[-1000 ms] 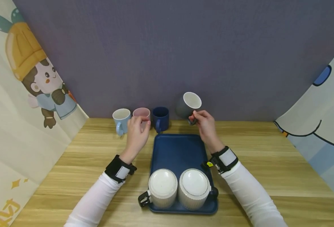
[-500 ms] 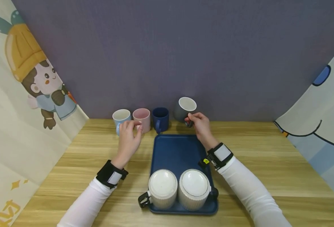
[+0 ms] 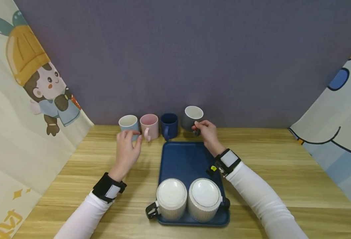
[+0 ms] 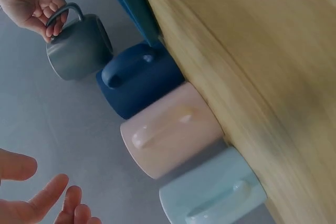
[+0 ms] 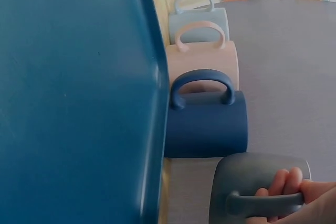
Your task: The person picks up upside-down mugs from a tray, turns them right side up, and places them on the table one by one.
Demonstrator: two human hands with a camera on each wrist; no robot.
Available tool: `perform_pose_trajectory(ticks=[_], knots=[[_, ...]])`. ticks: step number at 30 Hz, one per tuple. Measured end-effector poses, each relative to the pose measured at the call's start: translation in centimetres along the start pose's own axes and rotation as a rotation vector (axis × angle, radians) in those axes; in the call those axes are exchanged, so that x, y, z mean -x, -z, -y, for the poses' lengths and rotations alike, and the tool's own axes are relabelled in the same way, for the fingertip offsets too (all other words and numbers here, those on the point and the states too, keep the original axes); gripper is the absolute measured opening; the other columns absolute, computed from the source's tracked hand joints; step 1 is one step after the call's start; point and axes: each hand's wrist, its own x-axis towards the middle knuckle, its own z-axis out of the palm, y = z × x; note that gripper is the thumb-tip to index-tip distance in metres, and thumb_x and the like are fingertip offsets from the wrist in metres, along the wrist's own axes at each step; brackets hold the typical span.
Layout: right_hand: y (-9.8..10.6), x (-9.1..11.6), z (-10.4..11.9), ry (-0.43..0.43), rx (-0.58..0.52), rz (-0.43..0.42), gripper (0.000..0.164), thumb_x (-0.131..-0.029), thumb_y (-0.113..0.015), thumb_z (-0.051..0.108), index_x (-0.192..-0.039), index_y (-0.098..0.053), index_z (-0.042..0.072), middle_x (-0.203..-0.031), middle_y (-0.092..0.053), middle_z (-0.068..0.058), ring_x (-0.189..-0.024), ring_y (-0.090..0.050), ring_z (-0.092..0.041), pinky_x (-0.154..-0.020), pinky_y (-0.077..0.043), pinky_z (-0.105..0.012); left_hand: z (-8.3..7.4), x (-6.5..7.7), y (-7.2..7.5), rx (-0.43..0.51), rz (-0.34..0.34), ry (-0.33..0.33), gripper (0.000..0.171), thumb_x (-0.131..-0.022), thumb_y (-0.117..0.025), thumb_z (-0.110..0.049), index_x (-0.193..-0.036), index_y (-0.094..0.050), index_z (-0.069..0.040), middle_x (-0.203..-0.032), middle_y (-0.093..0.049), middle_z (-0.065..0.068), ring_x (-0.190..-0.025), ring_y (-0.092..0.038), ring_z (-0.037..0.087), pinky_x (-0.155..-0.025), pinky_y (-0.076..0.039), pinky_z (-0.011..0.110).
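In the head view my right hand [image 3: 208,135] grips the handle of a dark grey mug [image 3: 188,121] with a white inside. The right wrist view shows its fingers curled through the handle, and the mug's base stands a little above the tabletop, right of a navy mug [image 3: 169,125]. My left hand [image 3: 127,149] hovers in front of a light blue mug [image 3: 128,123], partly covering it. Its fingers [image 4: 50,191] are loosely bent, holding nothing. Between the light blue and navy mugs stands a pink mug [image 3: 149,125]. All three are upright with handles facing me.
A dark blue tray [image 3: 182,157] lies in front of the mugs. On its near end two ribbed cream mugs [image 3: 171,196] sit upside down, their black handles overhanging the sides. A grey wall [image 3: 175,59] rises behind the wooden table [image 3: 262,172].
My right hand has lowered the grey mug and brought it left, nearer the navy mug. My left hand has moved left from the pink mug to in front of the light blue one.
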Motion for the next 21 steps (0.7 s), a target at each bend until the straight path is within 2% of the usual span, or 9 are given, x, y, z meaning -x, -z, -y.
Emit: perform_pose_trajectory(ticks=[5, 12, 16, 21], knots=[[-0.2, -0.3, -0.6, -0.002, 0.059, -0.021, 0.019, -0.09, -0.062, 0.004, -0.073, -0.053, 0.005, -0.056, -0.064, 0.005, -0.058, -0.064, -0.008, -0.062, -0.05, -0.024, 0.6, 0.4, 0.6, -0.021, -0.01, -0.019, 0.018, -0.087, -0.063, -0.009, -0.099, -0.062, 0.004, -0.103, -0.055, 0.023, -0.1, -0.043, 0.038, -0.081, -0.034, 0.045], [-0.2, -0.7, -1.4, -0.042, 0.15, -0.027, 0.017, -0.091, -0.062, 0.007, -0.076, -0.053, 0.005, -0.06, -0.064, 0.005, -0.063, -0.064, -0.01, -0.073, -0.05, -0.032, 1.3, 0.9, 1.2, -0.038, -0.033, -0.049, 0.017, -0.084, -0.066, -0.006, -0.097, -0.062, 0.004, -0.099, -0.054, 0.023, -0.096, -0.043, 0.038, -0.081, -0.033, 0.044], [-0.3, -0.9, -1.6, -0.051, 0.166, -0.03, 0.017, -0.091, -0.062, 0.007, -0.076, -0.053, 0.005, -0.06, -0.064, 0.005, -0.063, -0.064, -0.01, -0.071, -0.05, -0.031, 1.7, 1.0, 1.6, -0.045, -0.04, -0.043, 0.017, -0.084, -0.066, -0.006, -0.097, -0.062, 0.005, -0.099, -0.054, 0.024, -0.098, -0.043, 0.04, -0.085, -0.033, 0.046], [-0.6, -0.9, -1.8, -0.073, 0.161, -0.038, 0.018, -0.091, -0.062, 0.006, -0.075, -0.052, 0.005, -0.057, -0.063, 0.006, -0.061, -0.063, -0.009, -0.07, -0.049, -0.031, 1.9, 1.1, 2.2, -0.063, -0.042, -0.034, 0.017, -0.085, -0.065, -0.006, -0.097, -0.062, 0.006, -0.099, -0.053, 0.024, -0.098, -0.042, 0.04, -0.083, -0.033, 0.047]])
